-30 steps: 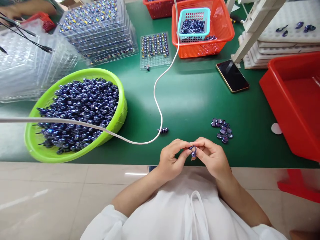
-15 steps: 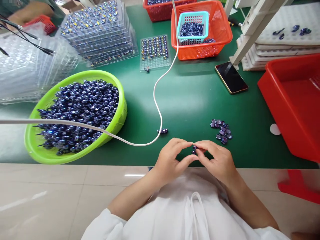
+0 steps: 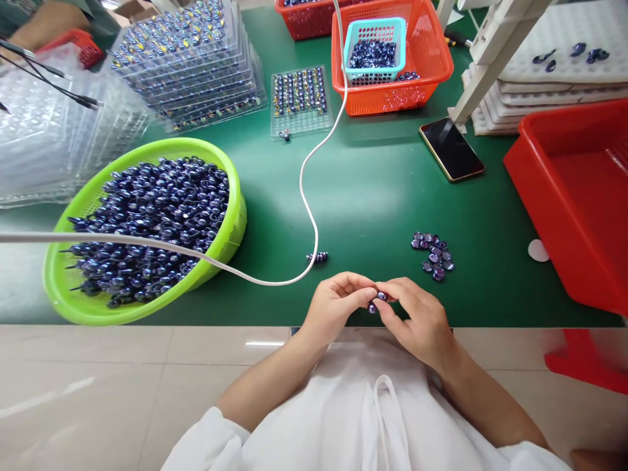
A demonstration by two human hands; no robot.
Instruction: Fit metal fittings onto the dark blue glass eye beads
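Observation:
My left hand [image 3: 336, 304] and my right hand [image 3: 415, 314] meet at the near edge of the green table [image 3: 373, 190], fingertips pinched together on a small dark blue glossy part [image 3: 377, 299]. A little heap of the same blue parts [image 3: 432, 254] lies on the table just beyond my right hand. A short blue piece [image 3: 317, 256] lies just beyond my left hand. A lime green basket [image 3: 69, 294] heaped with blue parts stands at the left.
A white cable [image 3: 307, 203] loops across the table and over the green basket. Clear trays [image 3: 191, 59] are stacked at the back left, a single tray [image 3: 300, 98] mid-back, an orange basket [image 3: 417, 72] holding a teal basket [image 3: 375, 49], a phone [image 3: 451, 149], a red bin [image 3: 574, 196] right.
My hands have closed in on each other and turned the small part between the fingertips; the ring that hung below the fingers a second ago is now tucked between them.

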